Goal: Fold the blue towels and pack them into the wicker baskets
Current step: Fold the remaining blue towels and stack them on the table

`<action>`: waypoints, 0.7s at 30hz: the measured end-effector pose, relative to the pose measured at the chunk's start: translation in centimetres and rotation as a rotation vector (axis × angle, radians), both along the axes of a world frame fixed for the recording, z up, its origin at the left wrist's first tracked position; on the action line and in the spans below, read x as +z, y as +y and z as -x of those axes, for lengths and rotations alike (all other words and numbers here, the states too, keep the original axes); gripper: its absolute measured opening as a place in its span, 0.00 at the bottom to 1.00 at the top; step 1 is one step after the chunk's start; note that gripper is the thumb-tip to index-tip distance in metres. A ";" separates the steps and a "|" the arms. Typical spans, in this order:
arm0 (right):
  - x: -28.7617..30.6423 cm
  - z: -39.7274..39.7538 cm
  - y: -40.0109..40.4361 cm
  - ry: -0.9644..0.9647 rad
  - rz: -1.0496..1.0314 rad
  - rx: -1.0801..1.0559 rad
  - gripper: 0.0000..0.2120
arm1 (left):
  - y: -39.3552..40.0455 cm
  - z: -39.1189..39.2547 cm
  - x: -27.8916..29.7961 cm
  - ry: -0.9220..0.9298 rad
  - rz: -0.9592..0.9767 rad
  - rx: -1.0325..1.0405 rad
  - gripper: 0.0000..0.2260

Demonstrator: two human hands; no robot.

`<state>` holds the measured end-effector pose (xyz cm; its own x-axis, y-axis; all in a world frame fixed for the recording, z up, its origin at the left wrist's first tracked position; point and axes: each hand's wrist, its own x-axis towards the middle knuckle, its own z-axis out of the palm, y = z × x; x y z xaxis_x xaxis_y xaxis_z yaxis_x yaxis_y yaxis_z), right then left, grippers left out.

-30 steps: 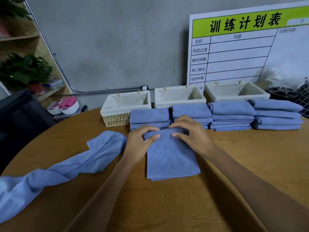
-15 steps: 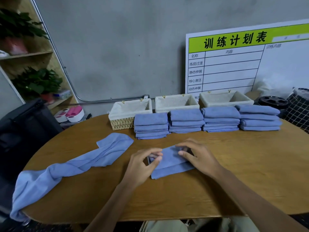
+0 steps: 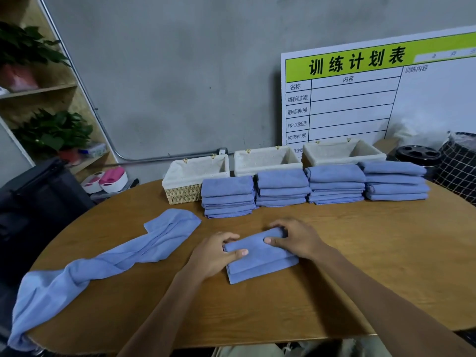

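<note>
The folded towel [image 3: 260,256] lies on the round wooden surface [image 3: 360,253] near the front edge, a soft, light bundle of several layers that will sag and spring open unless it is held by both short ends at once. The left hand [image 3: 213,253] grips its left end, thumb on top and fingers curled at the far edge; the right hand [image 3: 296,239] holds the right end the same way, though whether its fingers reach under the cloth is hard to tell. An unfolded towel [image 3: 108,258] trails off the left rim. Four stacks of folded towels [image 3: 309,188] stand in front of three lined wicker baskets [image 3: 195,176]. Behind, a grey wall, a training chart board [image 3: 360,99], and shelves with plants [image 3: 51,130].
</note>
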<state>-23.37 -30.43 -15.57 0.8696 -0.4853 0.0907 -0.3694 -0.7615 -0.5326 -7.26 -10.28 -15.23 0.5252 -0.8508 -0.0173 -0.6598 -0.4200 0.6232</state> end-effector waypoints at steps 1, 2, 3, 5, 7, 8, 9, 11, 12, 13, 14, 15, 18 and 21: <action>-0.4 0.1 -0.2 0.015 -0.008 -0.010 0.26 | -0.1 -0.2 0.0 -0.007 -0.018 -0.015 0.27; -0.7 0.1 -0.5 0.020 -0.015 -0.014 0.26 | -0.2 -0.4 0.0 0.000 -0.029 -0.024 0.27; -0.8 0.1 -0.5 0.014 -0.023 -0.011 0.24 | -0.3 -0.5 0.0 0.015 -0.036 -0.032 0.27; -1.1 0.0 -0.6 -0.021 -0.062 -0.001 0.21 | -0.4 -0.6 0.2 0.033 -0.055 -0.059 0.25; -1.2 0.0 -0.5 -0.063 -0.134 0.021 0.19 | -0.5 -0.5 0.7 0.055 -0.076 -0.090 0.19; -1.2 0.0 -0.4 -0.090 -0.187 0.037 0.18 | -0.5 -0.5 1.1 0.067 -0.087 -0.107 0.17; -1.2 0.1 -0.3 -0.120 -0.249 0.049 0.18 | -0.7 -0.6 1.4 0.079 -0.095 -0.121 0.16; -1.0 0.3 -0.2 -0.175 -0.351 0.070 0.17 | -0.9 -0.8 1.9 0.117 -0.090 -0.139 0.15; -0.8 0.3 -0.1 -0.199 -0.394 0.079 0.16 | -1.0 -0.8 1.9 0.137 -0.080 -0.140 0.15; -0.7 0.4 -0.1 -0.222 -0.439 0.086 0.15 | -1.2 -0.9 1.8 0.154 -0.072 -0.136 0.14; -0.6 0.4 -0.2 -0.241 -0.475 0.089 0.15 | -1.3 -0.9 1.7 0.170 -0.062 -0.131 0.14; -0.6 0.4 -0.4 -0.253 -0.497 0.087 0.14 | -1.4 -1.1 1.6 0.186 -0.052 -0.125 0.14; -0.6 0.3 -0.8 -0.259 -0.511 0.083 0.12 | -1.8 -1.5 1.7 0.260 -0.022 -0.114 0.13; -0.7 -0.1 -0.9 -0.267 -0.508 0.076 0.12 | -2.0 -2.0 1.2 0.305 0.015 -0.104 0.13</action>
